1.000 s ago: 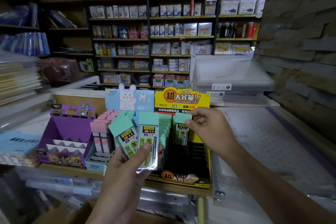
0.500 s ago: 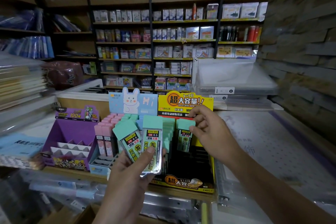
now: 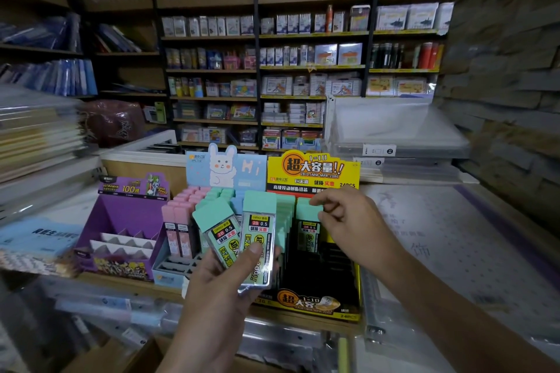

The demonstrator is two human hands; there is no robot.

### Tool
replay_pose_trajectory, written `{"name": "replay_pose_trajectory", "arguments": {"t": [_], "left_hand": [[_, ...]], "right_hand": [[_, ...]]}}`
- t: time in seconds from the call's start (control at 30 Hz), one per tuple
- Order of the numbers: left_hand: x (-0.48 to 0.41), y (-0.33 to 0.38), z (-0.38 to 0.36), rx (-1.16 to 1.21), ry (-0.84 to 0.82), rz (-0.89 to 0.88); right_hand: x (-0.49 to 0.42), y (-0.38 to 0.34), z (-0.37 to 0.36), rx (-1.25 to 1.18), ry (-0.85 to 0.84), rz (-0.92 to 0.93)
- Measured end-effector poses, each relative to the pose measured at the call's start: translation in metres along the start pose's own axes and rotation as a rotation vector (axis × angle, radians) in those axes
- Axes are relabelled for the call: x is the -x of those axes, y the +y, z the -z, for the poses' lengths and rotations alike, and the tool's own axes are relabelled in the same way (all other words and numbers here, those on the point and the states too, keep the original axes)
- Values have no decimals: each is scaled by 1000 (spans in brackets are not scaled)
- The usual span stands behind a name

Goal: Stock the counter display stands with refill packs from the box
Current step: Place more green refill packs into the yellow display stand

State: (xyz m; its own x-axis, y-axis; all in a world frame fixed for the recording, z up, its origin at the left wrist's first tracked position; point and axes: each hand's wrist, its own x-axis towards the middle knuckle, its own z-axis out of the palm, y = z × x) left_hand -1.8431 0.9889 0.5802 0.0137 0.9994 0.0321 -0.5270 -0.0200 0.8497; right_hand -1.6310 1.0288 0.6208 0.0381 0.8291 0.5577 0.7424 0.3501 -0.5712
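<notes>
**While my left hand fans two packs, my right pinches a third at the stand**

As I watch through the head camera, my left hand [image 3: 218, 291] is raised in front of the counter stands with two mint-capped refill packs spread in a narrow V. The tilted pack [image 3: 219, 230] leans left, and the upright pack [image 3: 259, 236] stands almost straight beside it, their lower ends overlapping in my grip. My thumb [image 3: 254, 250] lies flat across the face of the upright pack and presses it down. The other fingers are behind the packs, so I cannot tell how they lie.

My right hand [image 3: 354, 227] is at the yellow-and-black stand [image 3: 318, 303]. Its thumb and forefinger are closed to a narrow pinch on the mint cap of a third pack [image 3: 307, 227], with the remaining fingers curled loosely beside them. That pack stands upright in the stand's back rows, just right of a row of mint packs [image 3: 285, 215] already there. I cannot tell if it sits fully down in its slot. The black slots in front of it are dark.

Left of this stand is the blue rabbit stand [image 3: 225, 169], with pink packs [image 3: 177, 230] at its left side, and further left the purple stand [image 3: 121, 212]. Wall shelves [image 3: 212, 70] of stationery fill the background.
</notes>
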Motion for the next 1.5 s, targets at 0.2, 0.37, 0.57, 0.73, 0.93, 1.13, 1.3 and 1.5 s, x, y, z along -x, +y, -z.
{"name": "replay_pose_trajectory", "arguments": {"t": [0.2, 0.37, 0.57, 0.73, 0.93, 1.13, 1.3, 1.5], "left_hand": [[4, -1, -2, 16, -24, -17], [9, -7, -12, 37, -73, -2], [11, -13, -22, -34, -104, -6], [9, -14, -22, -92, -116, -9], [8, -12, -18, -48, -58, 1], [7, -1, -9, 27, -60, 5], [6, 4, -1, -8, -48, -25], [6, 6, 2, -41, -25, -45]], "right_hand": [[-1, 0, 0, -99, 109, 11], [2, -3, 7, -555, 97, 7], [6, -6, 10, -628, -122, 78], [9, -7, 8, -614, -190, 69], [6, -5, 10, -711, -186, 22], [1, 3, 14, -804, 25, -21], [-2, 8, 11, -716, 156, -53], [-5, 13, 5, -598, 123, -102]]}}
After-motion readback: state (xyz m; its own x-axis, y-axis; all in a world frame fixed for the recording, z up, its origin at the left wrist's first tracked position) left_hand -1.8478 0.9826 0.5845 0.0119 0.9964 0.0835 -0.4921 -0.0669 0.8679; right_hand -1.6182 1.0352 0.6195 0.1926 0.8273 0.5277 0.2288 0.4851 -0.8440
